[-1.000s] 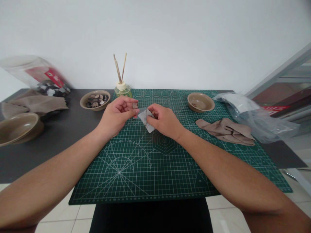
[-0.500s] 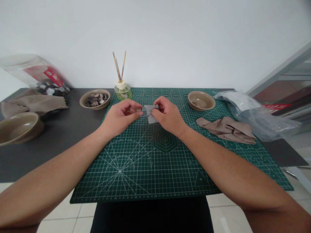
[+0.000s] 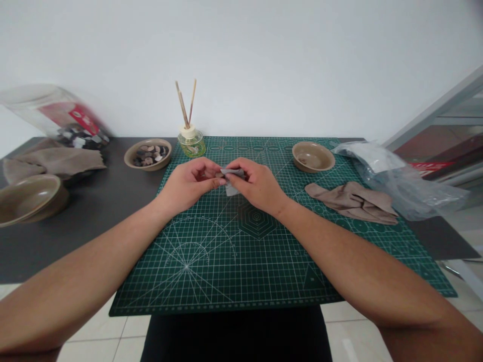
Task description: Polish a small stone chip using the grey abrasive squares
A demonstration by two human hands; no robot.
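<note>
Above the cutting mat (image 3: 226,271), my two hands meet with their fingertips nearly touching. My right hand (image 3: 258,183) pinches a small folded grey sheet (image 3: 232,190), which looks like sandpaper. It is bent around the spot where the fingertips come together. My left hand (image 3: 190,183) is closed in a pinch beside the sheet. Between its thumb and fingers is a small tan piece, now mostly hidden by the fingers and the sheet.
Behind my left hand stand a bowl (image 3: 130,160) of dark and pale chips and a reed diffuser (image 3: 191,143). A second bowl (image 3: 317,163) and brown cloth (image 3: 352,201) lie right, near a plastic bag (image 3: 400,181). Far left are another bowl (image 3: 32,198), cloth (image 3: 56,161) and clear jar (image 3: 41,105).
The grey sheet has turned from lying flat and angled to folded over at my left fingertips. My hands have come closer together, and the tan piece is more hidden.
</note>
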